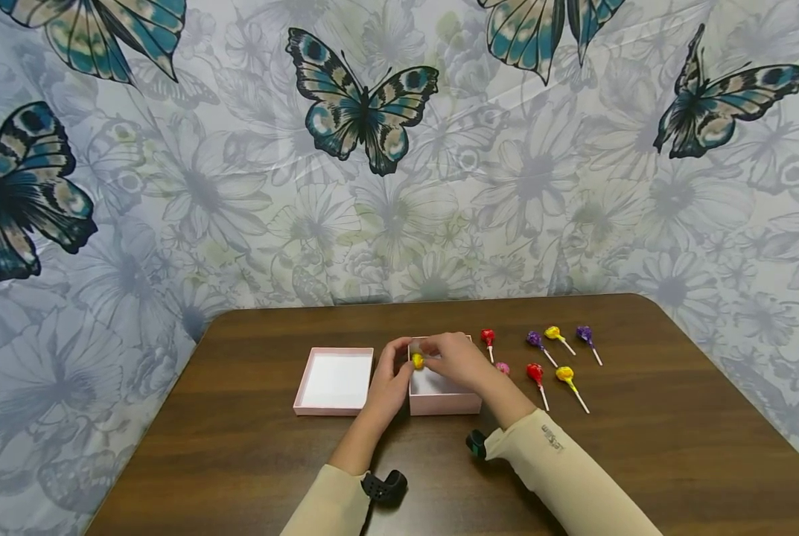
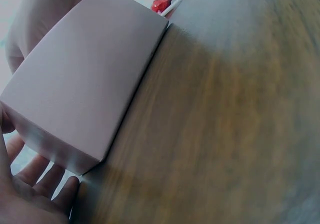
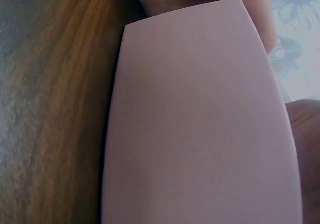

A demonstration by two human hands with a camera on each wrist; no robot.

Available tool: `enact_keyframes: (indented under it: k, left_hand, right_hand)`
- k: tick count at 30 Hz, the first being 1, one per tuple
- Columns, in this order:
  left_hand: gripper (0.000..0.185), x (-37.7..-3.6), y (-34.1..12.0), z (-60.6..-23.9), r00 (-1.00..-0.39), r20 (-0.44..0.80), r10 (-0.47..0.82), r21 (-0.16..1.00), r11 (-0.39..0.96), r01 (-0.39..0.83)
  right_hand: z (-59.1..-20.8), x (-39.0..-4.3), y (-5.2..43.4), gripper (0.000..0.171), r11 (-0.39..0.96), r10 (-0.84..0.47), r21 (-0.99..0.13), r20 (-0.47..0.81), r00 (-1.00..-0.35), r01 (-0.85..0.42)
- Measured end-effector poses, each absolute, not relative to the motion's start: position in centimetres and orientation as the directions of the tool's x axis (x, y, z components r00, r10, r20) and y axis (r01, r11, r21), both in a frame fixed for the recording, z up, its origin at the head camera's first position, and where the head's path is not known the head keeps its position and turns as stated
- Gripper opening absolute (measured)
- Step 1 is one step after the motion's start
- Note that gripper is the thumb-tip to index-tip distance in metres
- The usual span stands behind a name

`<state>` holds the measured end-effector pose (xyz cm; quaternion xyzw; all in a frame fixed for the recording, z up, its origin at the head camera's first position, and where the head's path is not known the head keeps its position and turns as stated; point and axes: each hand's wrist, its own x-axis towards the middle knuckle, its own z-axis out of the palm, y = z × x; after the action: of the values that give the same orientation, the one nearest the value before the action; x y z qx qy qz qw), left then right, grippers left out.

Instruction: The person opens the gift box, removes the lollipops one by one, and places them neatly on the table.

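A pink open-topped box [image 1: 444,404] with a white inside sits on the wooden table. My left hand [image 1: 389,380] grips the box's left wall, with the thumb at the rim; in the left wrist view its fingers [image 2: 47,179] lie along the outside of that wall. Over the box's back left part, my right hand [image 1: 462,361] pinches a yellow lollipop [image 1: 418,361]. The candy's round head shows between the two hands, while its stick is hidden. In the right wrist view the box's front wall [image 3: 200,114] fills the middle and covers most of both hands.
The pink lid [image 1: 335,380] lies white side up, left of the box. Right of the box are red [image 1: 535,372], purple [image 1: 584,333] and yellow lollipops [image 1: 565,374], with a pink lollipop [image 1: 503,368] partly behind my right forearm. A butterfly-print cloth [image 1: 399,223] hangs behind the table.
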<state>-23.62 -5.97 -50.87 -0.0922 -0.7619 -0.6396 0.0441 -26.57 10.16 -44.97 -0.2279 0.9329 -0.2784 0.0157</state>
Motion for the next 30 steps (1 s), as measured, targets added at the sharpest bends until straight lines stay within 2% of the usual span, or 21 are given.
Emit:
enact_keyframes:
  k: [10,20,30]
  left_hand:
    - [0.042,-23.8,-5.9,-51.0,-0.981,0.179,0.075,0.966,0.174,0.19]
    - [0.043,-23.8,-6.0,-51.0,-0.979,0.183,0.088,0.97,0.147,0.194]
    - [0.042,-23.7,-6.0,-51.0,-0.98,0.181,0.085,0.971,0.146,0.192]
  right_hand:
    - [-45.4,-27.1,9.1,0.022,0.758,-0.423,-0.497,0.119,-0.898,-0.423]
    - [-46.3,-27.3,8.7,0.025,0.745,-0.35,-0.574,0.098,-0.932,-0.34]
    - [-46.4,-27.4,8.6,0.02,0.743,-0.385,-0.547,0.122,-0.915,-0.385]
